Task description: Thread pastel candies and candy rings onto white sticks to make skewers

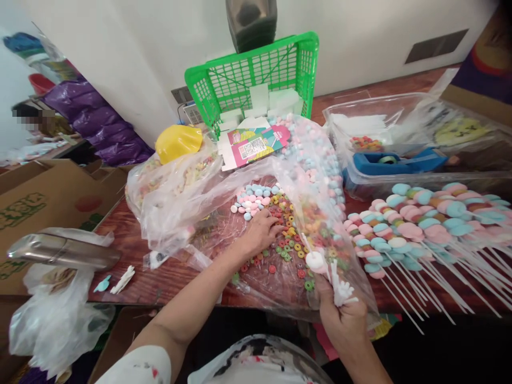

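Note:
My left hand (pixel 261 233) reaches into loose gummy rings (pixel 295 246) on a clear plastic sheet, its fingers apart and touching them. Just beyond its fingertips lies a heap of pink, blue and white marshmallows (pixel 256 196). My right hand (pixel 342 317) is closed around a thin white stick (pixel 305 241), held tilted near the table's front edge. A pale pink and white marshmallow (pixel 316 262) is threaded on that stick. White hand-shaped plastic pieces (pixel 342 288) also stick up from the right hand's grip; how they are held is partly hidden.
Finished marshmallow skewers (pixel 416 224) are piled at right, before a clear bin with a blue tape dispenser (pixel 396 162). Behind stand a green basket (pixel 252 64) and bagged marshmallows (pixel 320 160). A steel flask (pixel 64 249) lies left; a person (pixel 40 125) sits farther off.

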